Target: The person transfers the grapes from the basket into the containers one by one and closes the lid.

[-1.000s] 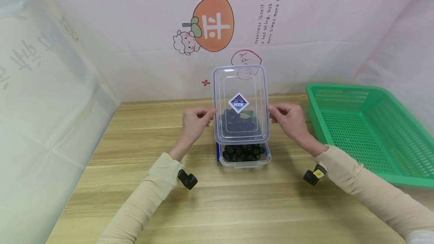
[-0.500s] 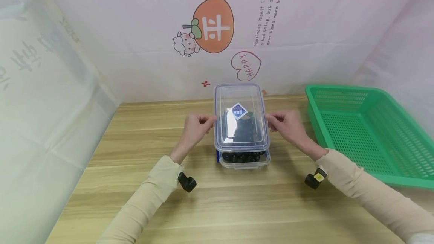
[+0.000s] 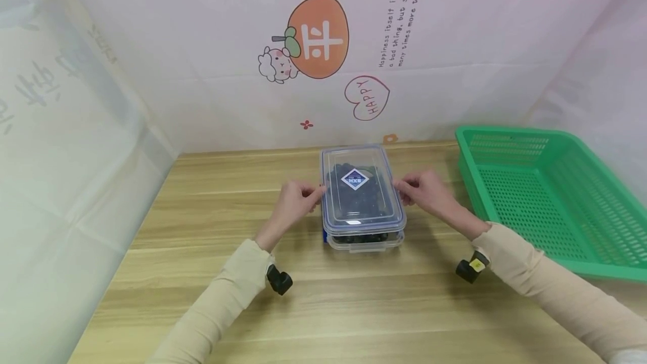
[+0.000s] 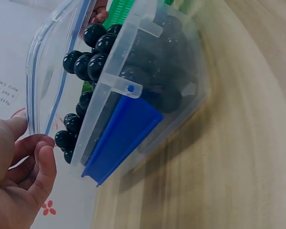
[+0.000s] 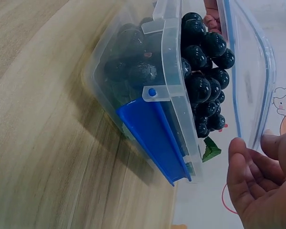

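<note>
Clear rectangular plastic lid (image 3: 361, 192), pinched between left hand (image 3: 295, 202) and right hand (image 3: 423, 191), has come down from upright onto the clear plastic box of dark grapes (image 3: 365, 239), unlatched.

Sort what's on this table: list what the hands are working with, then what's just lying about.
In use:
- clear lid, held at its long edges by the left hand and right hand
- clear box heaped with dark grapes
- blue side latches, both hanging open

Lying about:
- green basket, right of the box
</note>
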{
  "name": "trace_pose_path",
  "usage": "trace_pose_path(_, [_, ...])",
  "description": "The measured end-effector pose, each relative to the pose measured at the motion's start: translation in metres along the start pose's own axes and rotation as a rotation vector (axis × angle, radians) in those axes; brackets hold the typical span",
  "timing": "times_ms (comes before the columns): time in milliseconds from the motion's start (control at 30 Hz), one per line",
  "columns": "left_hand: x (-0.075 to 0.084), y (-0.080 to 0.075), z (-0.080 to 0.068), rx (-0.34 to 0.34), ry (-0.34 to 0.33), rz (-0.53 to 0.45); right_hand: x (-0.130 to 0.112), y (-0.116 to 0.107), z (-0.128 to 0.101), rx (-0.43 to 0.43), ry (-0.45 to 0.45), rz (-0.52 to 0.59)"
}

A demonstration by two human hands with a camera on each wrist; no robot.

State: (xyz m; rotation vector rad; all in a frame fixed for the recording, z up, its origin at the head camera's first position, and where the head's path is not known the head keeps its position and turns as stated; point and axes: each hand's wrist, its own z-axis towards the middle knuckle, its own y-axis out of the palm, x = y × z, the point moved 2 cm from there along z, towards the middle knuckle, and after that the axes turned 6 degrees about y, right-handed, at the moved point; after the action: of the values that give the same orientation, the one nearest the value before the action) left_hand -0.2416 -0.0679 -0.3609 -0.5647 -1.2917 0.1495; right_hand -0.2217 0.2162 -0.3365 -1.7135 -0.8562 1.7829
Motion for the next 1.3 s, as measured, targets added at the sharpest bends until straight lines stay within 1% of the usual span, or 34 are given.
trace_pose_path(100, [-0.003,0.003,-0.001,-0.008,-0.013,0.003,0.001,0.001,-0.001,-0.025,0.014,-0.007])
trace_pose_path(233, [-0.006,0.007,-0.001,-0.009,-0.005,0.011,0.003,0.003,-0.003,-0.055,0.017,-0.024])
trace_pose_path(433, [-0.008,0.01,-0.003,-0.022,0.021,0.085,0.007,0.007,-0.003,-0.129,0.036,-0.008])
trace_pose_path(500, [-0.008,0.012,-0.003,-0.017,0.017,0.103,0.008,0.009,-0.003,-0.147,0.04,-0.01])
trace_pose_path(600, [-0.008,0.013,-0.003,-0.008,-0.006,0.103,0.008,0.011,-0.003,-0.172,0.056,-0.031])
trace_pose_path(700, [-0.006,0.014,-0.001,-0.025,-0.066,0.1,0.006,0.012,-0.003,-0.206,0.075,-0.046])
trace_pose_path(800, [-0.005,0.015,0.002,-0.066,-0.2,0.024,0.003,0.011,-0.003,-0.253,0.131,-0.029])
trace_pose_path(867, [-0.004,0.015,0.004,-0.096,-0.296,-0.051,0.0,0.011,-0.003,-0.286,0.175,0.0])
trace_pose_path(933, [-0.003,0.017,0.006,-0.124,-0.392,-0.157,-0.002,0.011,-0.001,-0.32,0.23,0.031])
trace_pose_path(1000, [-0.001,0.018,0.008,-0.147,-0.446,-0.224,-0.004,0.013,0.0,-0.354,0.273,0.066])
trace_pose_path(1067, [0.0,0.019,0.008,-0.161,-0.487,-0.271,-0.005,0.014,0.002,-0.386,0.31,0.1])
trace_pose_path(1100, [0.001,0.02,0.009,-0.165,-0.497,-0.281,-0.006,0.014,0.002,-0.398,0.329,0.115])
trace_pose_path(1167, [0.002,0.02,0.009,-0.162,-0.505,-0.277,-0.006,0.015,0.004,-0.416,0.355,0.146])
trace_pose_path(1300, [0.005,0.022,0.011,-0.147,-0.509,-0.259,-0.008,0.013,0.005,-0.425,0.389,0.165])
